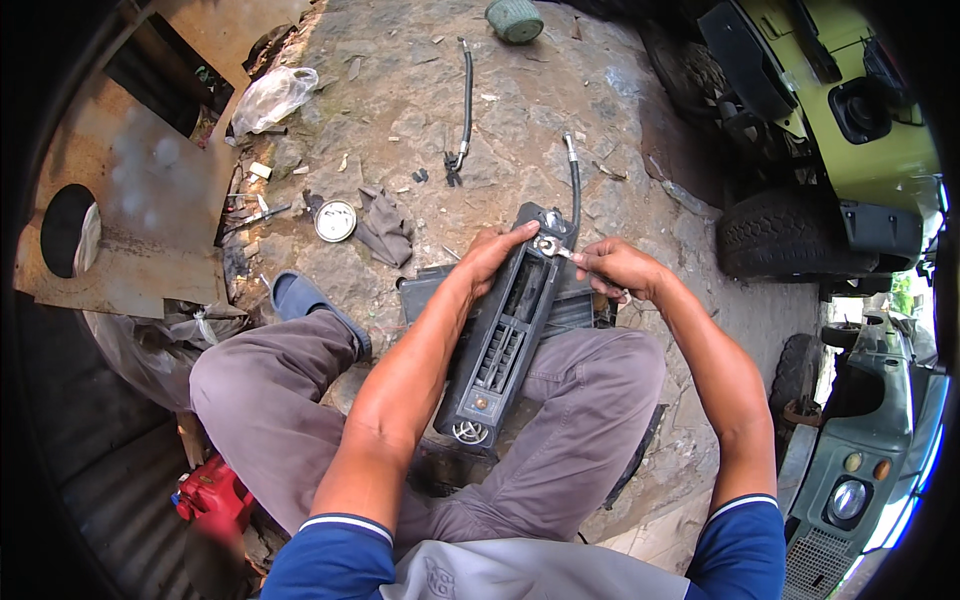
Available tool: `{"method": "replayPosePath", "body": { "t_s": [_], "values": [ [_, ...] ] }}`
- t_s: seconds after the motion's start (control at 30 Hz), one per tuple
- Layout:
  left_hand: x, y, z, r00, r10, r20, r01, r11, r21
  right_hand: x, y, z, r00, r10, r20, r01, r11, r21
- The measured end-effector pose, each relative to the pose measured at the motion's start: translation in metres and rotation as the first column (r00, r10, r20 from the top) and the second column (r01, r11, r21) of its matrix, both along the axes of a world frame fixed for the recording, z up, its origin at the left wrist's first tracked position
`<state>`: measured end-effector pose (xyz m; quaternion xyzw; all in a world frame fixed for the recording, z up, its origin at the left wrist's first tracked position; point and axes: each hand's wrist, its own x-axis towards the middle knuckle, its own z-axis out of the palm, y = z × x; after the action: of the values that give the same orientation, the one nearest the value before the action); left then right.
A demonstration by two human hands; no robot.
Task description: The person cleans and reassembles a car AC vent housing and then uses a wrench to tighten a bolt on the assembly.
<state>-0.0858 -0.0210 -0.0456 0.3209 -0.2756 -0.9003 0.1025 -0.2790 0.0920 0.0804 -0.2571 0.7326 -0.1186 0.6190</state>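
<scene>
A long black plastic vent unit (497, 352), likely a car air-conditioning housing, lies tilted across my lap with its louvres facing up. My left hand (488, 257) is closed around the upper left edge of it, thumb on top. My right hand (618, 268) pinches a silver wrench (562, 252), whose end sits at a metal fitting near the unit's far end. The fitting itself is too small to make out fully. A short black hose (575, 180) with a metal end runs out beyond that far end; where it joins is hidden.
On the stone ground ahead lie another black hose (468, 95), a round tin (335, 221), a grey rag (385, 227) and a green container (515, 20). A plastic bag (275, 98) and rusty sheet metal (165, 200) are left. Vehicles, one with a large tyre (790, 235), stand right.
</scene>
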Motion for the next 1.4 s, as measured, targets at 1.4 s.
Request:
{"method": "replayPosePath", "body": {
  "t_s": [1.4],
  "values": [
    [-0.003, 0.005, 0.007, 0.995, -0.102, 0.016, 0.102, 0.995, -0.005, -0.028, -0.019, 0.009, 0.933, 0.332, -0.141, -0.336, 0.942, -0.008]
  ]
}}
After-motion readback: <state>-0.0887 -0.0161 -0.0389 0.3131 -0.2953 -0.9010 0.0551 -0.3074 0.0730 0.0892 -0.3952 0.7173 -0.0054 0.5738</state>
